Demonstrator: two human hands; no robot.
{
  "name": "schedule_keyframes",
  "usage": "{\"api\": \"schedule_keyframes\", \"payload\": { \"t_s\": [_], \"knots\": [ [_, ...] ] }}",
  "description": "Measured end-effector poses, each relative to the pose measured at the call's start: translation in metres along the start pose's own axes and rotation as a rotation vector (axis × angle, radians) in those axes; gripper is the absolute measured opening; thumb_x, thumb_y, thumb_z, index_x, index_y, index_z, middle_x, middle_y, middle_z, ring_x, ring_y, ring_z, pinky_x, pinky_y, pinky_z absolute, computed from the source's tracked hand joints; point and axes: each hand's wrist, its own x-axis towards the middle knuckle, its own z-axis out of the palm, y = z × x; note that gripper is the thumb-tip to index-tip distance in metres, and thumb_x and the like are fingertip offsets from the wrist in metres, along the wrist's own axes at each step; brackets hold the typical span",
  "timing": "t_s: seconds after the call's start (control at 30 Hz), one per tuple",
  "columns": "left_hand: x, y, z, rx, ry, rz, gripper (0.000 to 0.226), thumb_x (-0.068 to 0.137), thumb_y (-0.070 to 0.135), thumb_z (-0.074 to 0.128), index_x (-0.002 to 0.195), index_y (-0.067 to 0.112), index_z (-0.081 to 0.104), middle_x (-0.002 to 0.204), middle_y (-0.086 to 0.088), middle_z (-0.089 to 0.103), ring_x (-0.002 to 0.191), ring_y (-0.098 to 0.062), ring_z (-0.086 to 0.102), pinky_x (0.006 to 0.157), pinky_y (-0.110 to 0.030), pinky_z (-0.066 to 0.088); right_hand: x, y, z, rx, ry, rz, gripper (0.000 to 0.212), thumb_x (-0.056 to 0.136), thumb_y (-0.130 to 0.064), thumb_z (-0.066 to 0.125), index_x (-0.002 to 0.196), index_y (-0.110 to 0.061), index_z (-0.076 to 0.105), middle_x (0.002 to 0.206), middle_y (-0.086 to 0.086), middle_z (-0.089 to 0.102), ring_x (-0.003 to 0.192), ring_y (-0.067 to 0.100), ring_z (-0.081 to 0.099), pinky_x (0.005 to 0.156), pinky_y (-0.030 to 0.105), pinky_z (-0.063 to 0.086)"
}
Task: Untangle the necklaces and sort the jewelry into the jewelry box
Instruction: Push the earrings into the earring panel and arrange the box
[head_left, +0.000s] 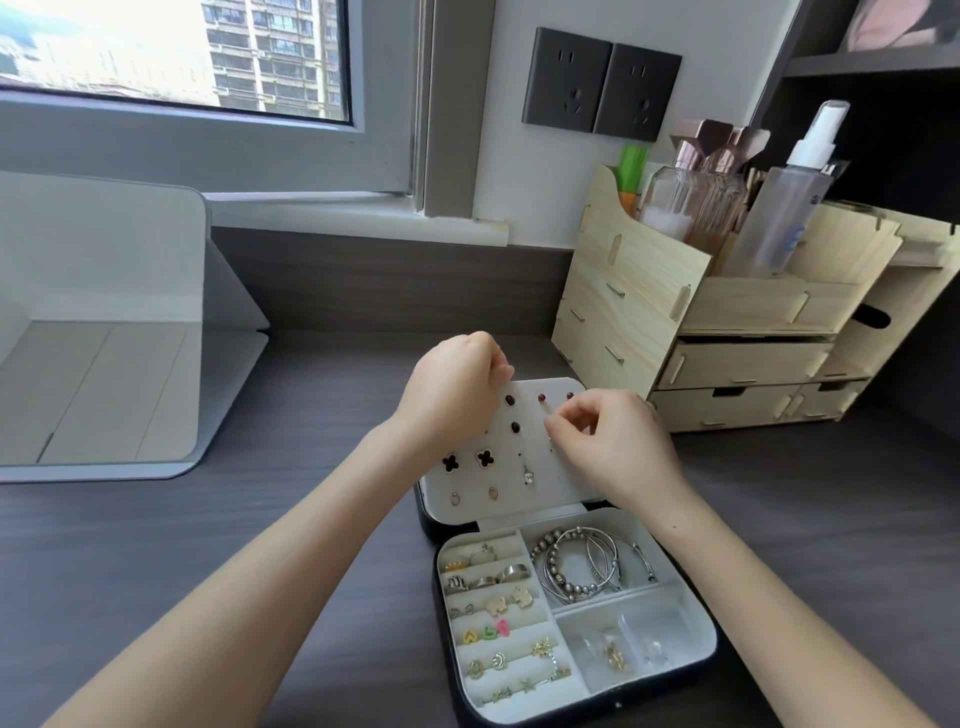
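Looking down at the jewelry box (691, 623), open on the desk (311, 545), base tray nearest.
- Tray is mostly sorted: rings (511, 571) and small earrings in the left rolls, bracelets (574, 592) top right, clear bags (613, 654) with a gold piece bottom right. No tangled necklace that I can make out.
- Behind the tray is the earring panel (561, 483) with clover studs (485, 457), dark round studs and two small drops already seated.
- Left hand (452, 384): fingers curled over the panel's top-left corner, apparently gripping it to steady it.
- Right hand (613, 441): thumb and forefinger pinched together at the panel's right side. Whatever's in the pinch is too small to see, probably a stud.

Handling, my read:
- A stud is near weightless, rigid and slippery, and the post bends if pushed off-axis. Hold it by the head and drive it straight into the hole.
- The panel looks thin and will flex, so it needs support behind or at the edge.
- Drop risk: it would vanish on the dark desk.

Further back: wooden organiser (639, 291) with a spray bottle (784, 208) and brushes on the right, a grey folding stand (104, 338) on the left, then wall sockets (602, 85) and the window (156, 47).
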Motion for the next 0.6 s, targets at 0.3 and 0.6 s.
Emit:
{"api": "schedule_keyframes", "payload": {
  "t_s": [0.3,0.6],
  "knots": [
    [-0.002,0.009,-0.006,-0.002,0.036,-0.006,0.018,0.098,0.022,0.044,0.098,0.010,0.058,0.099,-0.005,0.061,0.088,-0.020,0.052,0.069,-0.026,0.034,0.006,-0.018,-0.007,-0.179,-0.026,0.030,0.017,0.076,-0.016,0.055,0.073,-0.005,0.068,0.074,0.007,0.068,0.078,0.029,0.061,0.062,0.032,0.048],
    [-0.001,0.007,-0.005,-0.020,0.019,-0.036,0.017,0.097,0.021,0.045,0.096,0.011,0.059,0.098,-0.004,0.063,0.086,-0.019,0.051,0.067,-0.026,0.034,-0.009,-0.010,-0.001,-0.010,0.245,-0.056,0.015,0.076,-0.011,0.060,0.061,-0.012,0.061,0.061,-0.005,0.058,0.064,0.017,0.052,0.058,0.027,0.032]
  ]
}}
